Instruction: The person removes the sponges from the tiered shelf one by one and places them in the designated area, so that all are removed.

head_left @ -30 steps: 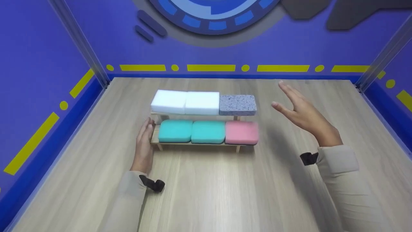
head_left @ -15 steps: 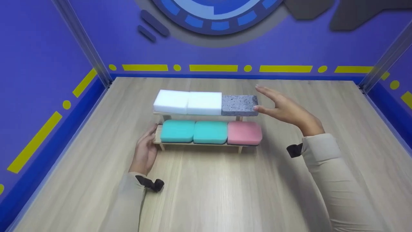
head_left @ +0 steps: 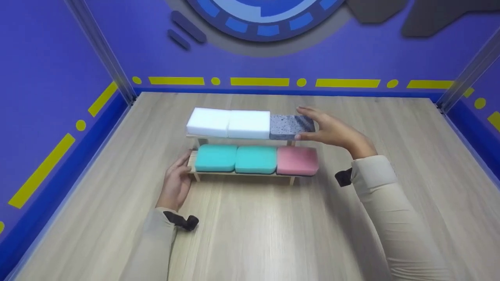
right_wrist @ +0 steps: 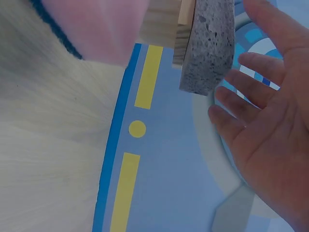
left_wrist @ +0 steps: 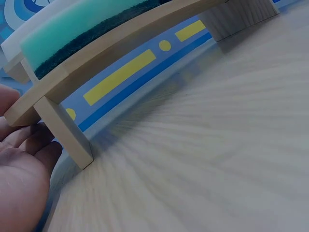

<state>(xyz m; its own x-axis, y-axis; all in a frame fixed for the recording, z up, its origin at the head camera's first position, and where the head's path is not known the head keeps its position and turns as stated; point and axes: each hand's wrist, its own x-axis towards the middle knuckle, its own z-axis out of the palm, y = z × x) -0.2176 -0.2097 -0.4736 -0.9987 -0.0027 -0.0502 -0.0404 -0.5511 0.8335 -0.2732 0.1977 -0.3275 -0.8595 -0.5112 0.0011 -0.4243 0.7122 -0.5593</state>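
Observation:
A two-step wooden rack (head_left: 192,163) stands on the table in the head view. Its upper step bears two white sponge blocks (head_left: 249,124) and, at the right end, a grey speckled block (head_left: 282,124) with a pitted surface. Two teal sponges (head_left: 216,158) and a pink sponge (head_left: 297,160) line the lower step; dark scouring layers show underneath. My left hand (head_left: 174,187) grips the lower step's left end, thumb at the top and fingers curled below the board (left_wrist: 111,46). Around the grey block's right end, my right hand (head_left: 338,136) spreads thumb and fingers, thumb at its front face.
The rack's lower step rests on short wooden legs (left_wrist: 67,133). Blue walls (head_left: 269,62) with yellow markings enclose the wooden table (head_left: 250,234) at the back and sides. Each sleeve cuff carries a small black camera mount (head_left: 181,221).
My right hand has moved left from beside the rack to surround the grey block's right end. My left fingers have closed onto the rack's left end. The sponges stay in place.

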